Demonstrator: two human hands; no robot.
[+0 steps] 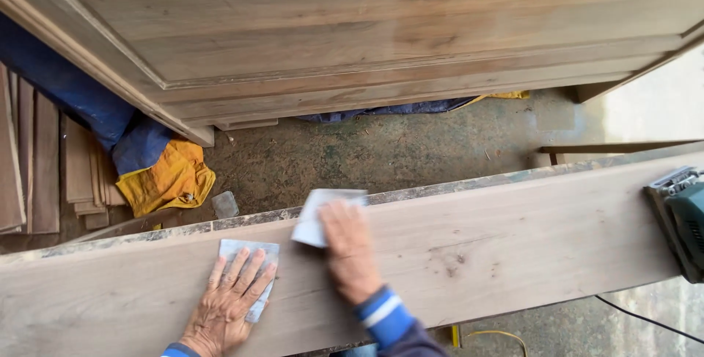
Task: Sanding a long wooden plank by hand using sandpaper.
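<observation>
The left hand's (229,302) fingers lie spread and flat on a sheet (249,283) of pale sandpaper, pressing it down on the face of the plank (499,247). The right hand (350,250) has its fingers together, bent over the plank's far edge and pinning a second sheet (323,214), whose free corner juts out past the edge; I cannot tell how its thumb sits. Both sheets rest on the plank, just beside each other near its left half. To do this well, I'd judge the pressure should stay even under the whole palm, strokes running with the grain, and the edge sheet wrapped snugly so the corner is eased, not gouged. A green power sander (682,221) sits idle at the plank's right end, well apart from the hands. Beyond, a large wooden panel (367,27) leans over the dusty floor (381,151), with a yellow cloth (172,177) and stacked boards (44,159) to the left.
</observation>
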